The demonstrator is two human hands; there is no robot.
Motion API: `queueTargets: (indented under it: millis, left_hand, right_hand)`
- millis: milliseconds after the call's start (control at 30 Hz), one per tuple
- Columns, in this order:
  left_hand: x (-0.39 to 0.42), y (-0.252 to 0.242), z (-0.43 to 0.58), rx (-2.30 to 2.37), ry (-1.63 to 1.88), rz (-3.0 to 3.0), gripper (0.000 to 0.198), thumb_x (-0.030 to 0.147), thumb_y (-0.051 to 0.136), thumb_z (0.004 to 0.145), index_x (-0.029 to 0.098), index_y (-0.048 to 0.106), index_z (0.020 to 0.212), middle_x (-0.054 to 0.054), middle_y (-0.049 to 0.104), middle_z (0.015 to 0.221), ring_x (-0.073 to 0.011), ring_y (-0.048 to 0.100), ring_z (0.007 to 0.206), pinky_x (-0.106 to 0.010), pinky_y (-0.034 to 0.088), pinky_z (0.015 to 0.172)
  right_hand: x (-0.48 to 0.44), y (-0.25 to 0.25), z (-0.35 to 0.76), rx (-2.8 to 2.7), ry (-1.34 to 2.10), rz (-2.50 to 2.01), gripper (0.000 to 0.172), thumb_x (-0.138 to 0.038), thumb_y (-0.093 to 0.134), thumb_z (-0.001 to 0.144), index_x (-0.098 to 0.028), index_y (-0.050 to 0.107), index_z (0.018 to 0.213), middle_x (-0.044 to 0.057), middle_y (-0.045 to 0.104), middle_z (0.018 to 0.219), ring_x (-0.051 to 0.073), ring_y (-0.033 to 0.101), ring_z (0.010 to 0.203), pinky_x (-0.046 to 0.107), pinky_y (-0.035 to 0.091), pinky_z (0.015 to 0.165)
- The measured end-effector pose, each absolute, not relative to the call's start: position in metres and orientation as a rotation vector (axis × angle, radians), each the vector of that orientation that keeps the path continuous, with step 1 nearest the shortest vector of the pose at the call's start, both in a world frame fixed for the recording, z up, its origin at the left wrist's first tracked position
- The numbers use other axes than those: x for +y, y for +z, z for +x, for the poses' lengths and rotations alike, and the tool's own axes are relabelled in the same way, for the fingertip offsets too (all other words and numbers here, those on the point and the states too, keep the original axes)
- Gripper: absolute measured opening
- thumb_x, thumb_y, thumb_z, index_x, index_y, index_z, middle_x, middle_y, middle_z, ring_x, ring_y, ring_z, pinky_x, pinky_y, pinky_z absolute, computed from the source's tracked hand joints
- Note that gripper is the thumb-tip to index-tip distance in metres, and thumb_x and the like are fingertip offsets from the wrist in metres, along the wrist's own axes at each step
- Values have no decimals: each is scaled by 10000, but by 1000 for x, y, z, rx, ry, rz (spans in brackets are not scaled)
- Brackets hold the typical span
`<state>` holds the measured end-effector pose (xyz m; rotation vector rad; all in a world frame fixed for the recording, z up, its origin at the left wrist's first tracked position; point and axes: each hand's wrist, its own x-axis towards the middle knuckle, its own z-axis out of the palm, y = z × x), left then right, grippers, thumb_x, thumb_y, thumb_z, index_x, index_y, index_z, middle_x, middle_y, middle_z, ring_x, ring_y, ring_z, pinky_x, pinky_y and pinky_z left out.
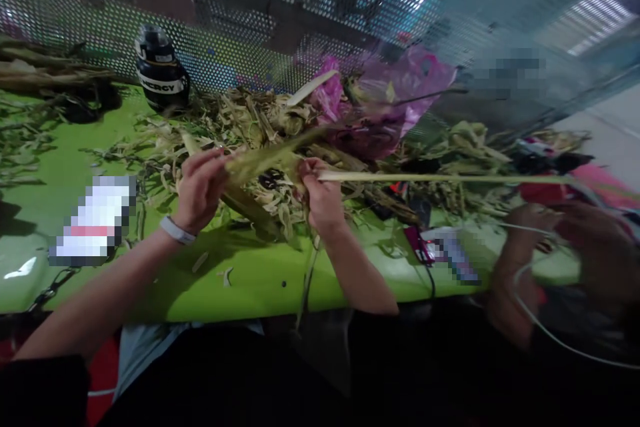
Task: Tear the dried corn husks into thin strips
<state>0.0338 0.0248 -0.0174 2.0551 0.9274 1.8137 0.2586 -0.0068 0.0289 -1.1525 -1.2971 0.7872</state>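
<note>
My left hand (201,188), with a pale band on its wrist, is closed on the leafy end of a long plant stalk (273,159). Its wilted yellow-green leaves are blurred and stretch between my two hands. My right hand (324,200) pinches the same plant where a long, bare, pale stem (425,177) runs off to the right. Which strands sit inside the right fingers is partly hidden. Under and behind both hands lies a heap of withered leaves and stalks (245,119) on a bright green tabletop (215,280).
A dark bottle (163,73) stands at the back left. Left of my arm lies a lit phone (95,220); another phone (457,255) is at right. A pink plastic bag (385,113) sits against the perforated metal panel (240,13). A co-worker's hands (530,233) are at far right.
</note>
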Motion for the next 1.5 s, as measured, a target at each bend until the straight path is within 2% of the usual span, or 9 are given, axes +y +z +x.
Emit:
queueTargets:
  millis: [133,200,400,567,900,1033,1167,1333,1500]
  left_hand:
    - [30,-19,27,644,1108,2464,496,258,586,883,259,476,1367,-97,527,1399,-270,421,1350,-508,351,1111]
    - [24,-12,28,708,1088,2331,596,300,611,866,209,412,1420,-139,461,1451,-285,415,1349,-498,346,1115]
    - [-5,8,40,811,1341,1816,290,354,622,858,173,659,1082,-97,688,1045,-199,640,951,-330,513,861]
    - [-3,4,37,860,1367,1573,229,364,740,752,154,651,747,-8,629,700,-108,561,633,-223,460,601]
    - [-2,42,3,300,1106,770,199,253,733,767,167,555,795,114,384,437,-24,351,338,-150,335,388]
    - [17,48,-12,310,1425,458,136,249,581,899,176,528,797,86,500,497,-37,523,469,-168,479,561]
    - [36,35,-10,554,1876,509,130,171,628,852,211,511,892,26,705,817,-90,662,799,-218,510,713]
    - [36,38,-14,651,1945,830,299,277,717,753,248,483,936,36,692,1047,-119,602,1066,-283,502,842]
    - [19,56,-19,497,1982,1261,388,375,781,677,209,436,745,44,647,1197,-195,476,1290,-402,407,1042]
  right_hand:
    - [4,25,260,-1256,732,-1150,244,-457,581,843,-213,572,850,-42,488,675,81,430,575,208,390,540]
    - [1,27,257,-1316,768,-1172,282,-477,571,854,-200,604,895,-23,522,706,90,448,600,227,401,568]
    - [-25,41,234,-1894,557,-1013,260,-400,511,909,-188,660,923,56,639,884,163,580,813,297,459,751]
    - [-28,42,223,-1942,507,-1118,325,-438,431,941,-187,625,872,32,623,791,148,567,713,266,450,665]
    - [20,30,270,-1646,200,-1303,336,-496,436,916,-189,554,847,14,589,768,150,561,711,293,459,719]
    - [33,38,289,-1382,311,-1262,341,-512,408,928,-196,523,872,-20,559,685,127,554,624,277,467,661]
    - [27,45,273,-1419,128,-1203,321,-489,411,936,-201,545,890,-5,570,743,134,558,696,293,468,725]
    - [24,29,242,-1753,46,-1118,270,-390,418,948,-191,597,919,69,611,905,187,573,871,351,456,838]
    - [27,14,238,-1947,-16,-1046,247,-316,409,943,-221,627,1009,108,634,1032,239,553,1029,427,416,945]
